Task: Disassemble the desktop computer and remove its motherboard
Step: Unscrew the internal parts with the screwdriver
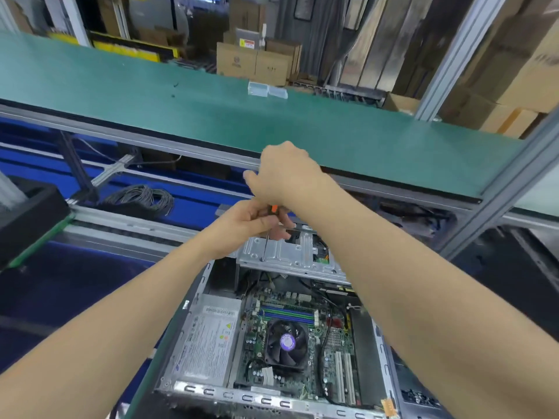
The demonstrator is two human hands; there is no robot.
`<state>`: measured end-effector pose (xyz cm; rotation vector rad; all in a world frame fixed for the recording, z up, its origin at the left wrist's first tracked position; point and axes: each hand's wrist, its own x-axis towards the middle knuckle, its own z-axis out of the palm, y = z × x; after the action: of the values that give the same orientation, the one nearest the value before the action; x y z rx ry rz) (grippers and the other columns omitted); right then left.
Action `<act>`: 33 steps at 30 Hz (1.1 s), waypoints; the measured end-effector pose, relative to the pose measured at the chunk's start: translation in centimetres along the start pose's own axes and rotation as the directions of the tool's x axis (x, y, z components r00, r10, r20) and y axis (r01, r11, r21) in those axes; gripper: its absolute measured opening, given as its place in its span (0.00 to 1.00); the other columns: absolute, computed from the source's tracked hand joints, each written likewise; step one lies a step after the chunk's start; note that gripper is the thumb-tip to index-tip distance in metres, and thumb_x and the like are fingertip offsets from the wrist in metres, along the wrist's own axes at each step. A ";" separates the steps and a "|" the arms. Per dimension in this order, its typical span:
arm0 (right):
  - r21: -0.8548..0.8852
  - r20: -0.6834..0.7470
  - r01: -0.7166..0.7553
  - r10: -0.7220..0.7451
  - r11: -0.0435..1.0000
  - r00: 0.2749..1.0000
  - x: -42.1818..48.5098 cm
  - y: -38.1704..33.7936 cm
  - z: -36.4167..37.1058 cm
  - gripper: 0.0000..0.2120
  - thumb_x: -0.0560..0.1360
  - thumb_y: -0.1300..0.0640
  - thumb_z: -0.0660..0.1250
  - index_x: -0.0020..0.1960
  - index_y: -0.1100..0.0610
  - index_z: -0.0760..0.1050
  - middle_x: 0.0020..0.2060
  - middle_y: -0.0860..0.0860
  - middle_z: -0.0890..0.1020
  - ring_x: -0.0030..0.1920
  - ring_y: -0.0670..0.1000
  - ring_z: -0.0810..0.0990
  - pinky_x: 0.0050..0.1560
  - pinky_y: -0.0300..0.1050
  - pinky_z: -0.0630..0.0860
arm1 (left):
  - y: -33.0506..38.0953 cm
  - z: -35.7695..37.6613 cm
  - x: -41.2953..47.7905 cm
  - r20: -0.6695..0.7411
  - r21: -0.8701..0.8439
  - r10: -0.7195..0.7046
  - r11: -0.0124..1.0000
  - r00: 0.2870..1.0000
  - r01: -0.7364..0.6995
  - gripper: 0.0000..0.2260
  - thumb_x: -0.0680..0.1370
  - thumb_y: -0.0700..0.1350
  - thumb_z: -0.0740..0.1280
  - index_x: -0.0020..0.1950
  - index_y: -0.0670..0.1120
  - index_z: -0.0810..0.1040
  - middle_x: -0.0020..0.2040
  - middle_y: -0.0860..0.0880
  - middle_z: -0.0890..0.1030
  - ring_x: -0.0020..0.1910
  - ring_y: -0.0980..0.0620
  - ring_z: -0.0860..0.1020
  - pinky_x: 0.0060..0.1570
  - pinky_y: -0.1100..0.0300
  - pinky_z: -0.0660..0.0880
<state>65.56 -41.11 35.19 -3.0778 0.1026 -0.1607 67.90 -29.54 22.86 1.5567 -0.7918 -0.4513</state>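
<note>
Closest to me the computer case (272,400) lies open, with the motherboard (329,337) seated inside, a CPU fan (286,343) on it and the power supply (208,337) just to its left. Past that, the left hand (248,222) has its fingers wrapped round a screwdriver (265,246), tip down on the metal drive cage (284,252). The right hand (284,173) sits over the handle top, but its fingers are hidden, so I can't tell their grip. A green shelf (272,116) runs behind.

The desktop computer (242,396) lies flat, its side open; the green motherboard (329,359) sits inside.
</note>
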 end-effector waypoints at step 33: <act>-0.059 -0.071 0.075 -0.079 0.995 0.994 -0.5 0.9 0.7 0.27 0.78 0.32 0.62 0.35 0.52 0.61 0.34 0.50 0.67 0.32 0.53 0.67 0.36 0.47 0.67 | -3.0 -0.2 -0.6 -0.084 -0.117 -0.009 0.993 0.996 -0.001 0.10 0.84 0.46 0.63 0.63 0.48 0.79 0.54 0.43 0.86 0.61 0.41 0.82 0.70 0.42 0.74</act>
<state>65.12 -41.97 34.41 -3.1334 -0.0081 -0.2797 68.34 -29.02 19.87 1.4594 -0.6857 -0.4251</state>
